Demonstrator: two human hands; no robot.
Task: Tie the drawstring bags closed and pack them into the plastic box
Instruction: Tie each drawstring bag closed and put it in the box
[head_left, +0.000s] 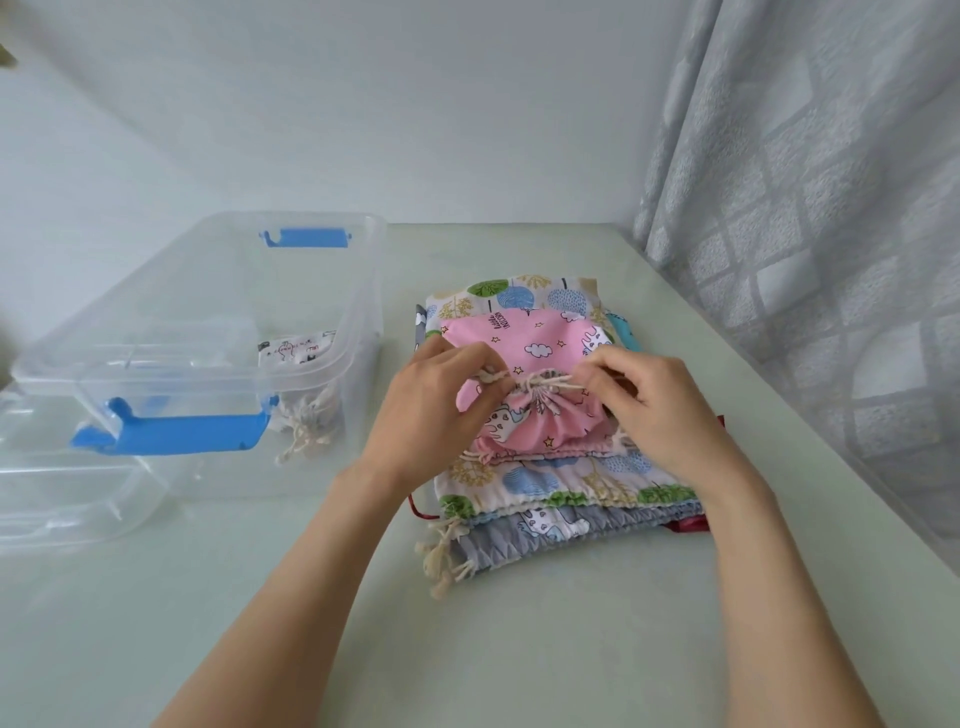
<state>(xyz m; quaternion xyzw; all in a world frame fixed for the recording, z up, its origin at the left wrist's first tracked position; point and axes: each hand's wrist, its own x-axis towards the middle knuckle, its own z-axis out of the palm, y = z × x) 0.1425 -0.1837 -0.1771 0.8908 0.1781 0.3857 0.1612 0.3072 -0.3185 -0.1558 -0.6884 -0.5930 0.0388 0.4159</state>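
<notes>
pink bag (550, 343): was pink, printed with white clouds and yellow stars
cord (540, 383): was cream
tree bag (519, 296): was white with blue, green and yellow trees
grey bag (571, 535): was grey, with white animals
box (332, 358): was clear, with blue latches
table (519, 649): was pale green
curtain (831, 208): at 2 o'clock, was grey with a paler block pattern

Both hands pinched cream cord (540, 383) at the gathered mouth of a pink bag (540, 343) atop a bag stack (561, 499): left hand (431, 410), right hand (660, 400); the plastic box (208, 332) sat left, holding one bag (306, 410)
</notes>
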